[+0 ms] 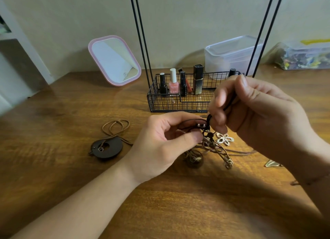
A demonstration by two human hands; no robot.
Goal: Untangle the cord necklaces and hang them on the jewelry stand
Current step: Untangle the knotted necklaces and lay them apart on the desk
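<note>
Wire basket: I see nail-polish bottles upright inside, at 12 o'clock.
Left hand: pinches the tangled cords.
Right hand: pinches a black cord above them.
Clear tub: contents unclear.

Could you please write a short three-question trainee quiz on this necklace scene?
1. True or false: the disc necklace lies apart from the tangle.
2. What does the right hand pinch? A) black cord B) pink bottle C) mirror
3. Fill in: the left hand holds the cord near the small white ____.

Key: 1 true; 2 A; 3 beads.
</note>
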